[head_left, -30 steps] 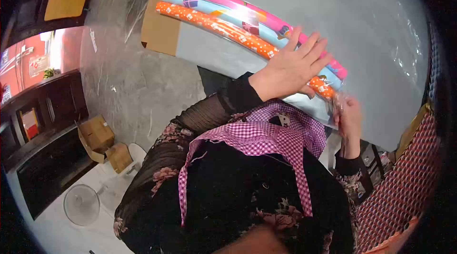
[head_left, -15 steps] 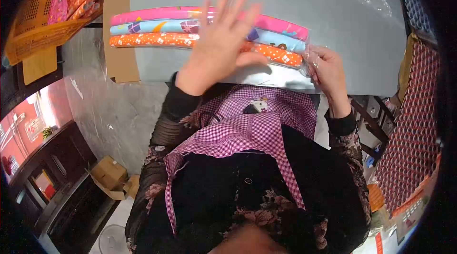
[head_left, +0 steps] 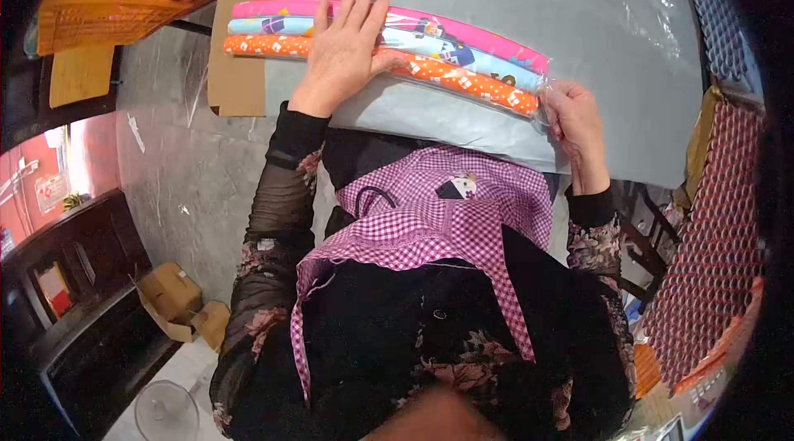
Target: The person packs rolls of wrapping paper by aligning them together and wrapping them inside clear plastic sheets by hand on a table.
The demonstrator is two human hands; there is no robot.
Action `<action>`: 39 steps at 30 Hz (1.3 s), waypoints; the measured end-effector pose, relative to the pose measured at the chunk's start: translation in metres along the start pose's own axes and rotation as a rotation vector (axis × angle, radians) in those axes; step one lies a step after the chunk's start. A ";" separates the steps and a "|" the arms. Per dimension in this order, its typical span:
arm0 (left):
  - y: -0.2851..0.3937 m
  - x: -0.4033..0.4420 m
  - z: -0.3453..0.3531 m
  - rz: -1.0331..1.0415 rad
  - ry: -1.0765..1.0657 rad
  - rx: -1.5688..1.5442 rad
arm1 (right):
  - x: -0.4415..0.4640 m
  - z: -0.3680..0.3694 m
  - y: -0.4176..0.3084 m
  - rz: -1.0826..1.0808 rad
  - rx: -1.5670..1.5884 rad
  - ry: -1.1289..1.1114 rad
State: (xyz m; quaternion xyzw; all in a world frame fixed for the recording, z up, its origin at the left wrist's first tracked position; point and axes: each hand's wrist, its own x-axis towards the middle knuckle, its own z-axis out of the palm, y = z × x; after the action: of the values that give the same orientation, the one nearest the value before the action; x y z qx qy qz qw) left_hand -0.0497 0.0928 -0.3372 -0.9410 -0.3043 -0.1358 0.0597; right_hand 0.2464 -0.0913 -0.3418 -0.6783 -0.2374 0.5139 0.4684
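Observation:
Three long patterned rolls lie side by side in a clear plastic bag: a pink roll, a light blue roll and an orange roll with white marks. My left hand lies flat across them left of their middle, fingers stretched toward the far side. At the rolls' right end, my right hand has its fingers closed on the gathered end of the plastic bag. The rolls bow slightly and slope down to the right.
Beneath the rolls is a grey table surface, with a cardboard strip at its left. An orange basket holding more rolls stands at the upper left. Stacked red-patterned rolls are at right. An open cardboard box sits on the floor.
My left hand has come down from a blurred, raised position onto the rolls, further left. My right hand keeps its grip at the bag's end. The view has shifted slightly.

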 end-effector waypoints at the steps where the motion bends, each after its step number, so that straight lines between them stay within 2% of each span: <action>1: 0.000 0.000 0.000 0.002 -0.008 -0.002 | 0.000 0.002 -0.002 0.027 0.024 0.020; 11: 0.002 0.000 0.000 0.010 -0.008 0.026 | 0.009 -0.005 0.003 0.122 0.210 -0.025; 13: 0.002 0.000 -0.001 0.008 -0.019 0.016 | 0.012 -0.007 0.002 0.195 0.233 -0.017; 16: 0.003 0.002 -0.003 0.014 -0.038 -0.015 | 0.020 -0.013 0.020 0.203 0.325 0.032; 19: 0.002 0.001 0.003 0.017 -0.017 -0.010 | 0.014 -0.010 0.000 0.194 0.258 -0.099; 28: 0.002 0.001 0.000 0.033 0.011 -0.001 | 0.014 -0.010 0.008 0.135 0.300 -0.166; 35: 0.001 0.000 0.000 0.031 0.022 -0.010 | -0.004 -0.030 0.010 0.080 0.233 0.048; 37: 0.002 -0.001 0.003 0.036 0.020 -0.032 | -0.006 -0.055 0.021 -0.038 0.446 0.210; 39: 0.001 0.003 0.001 0.016 0.000 0.023 | -0.006 -0.077 0.038 -0.041 0.470 0.254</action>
State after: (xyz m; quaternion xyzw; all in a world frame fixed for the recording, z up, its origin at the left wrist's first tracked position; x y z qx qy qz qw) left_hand -0.0467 0.0940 -0.3375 -0.9426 -0.2984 -0.1319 0.0717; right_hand 0.3088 -0.1430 -0.3696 -0.6048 -0.0645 0.4560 0.6497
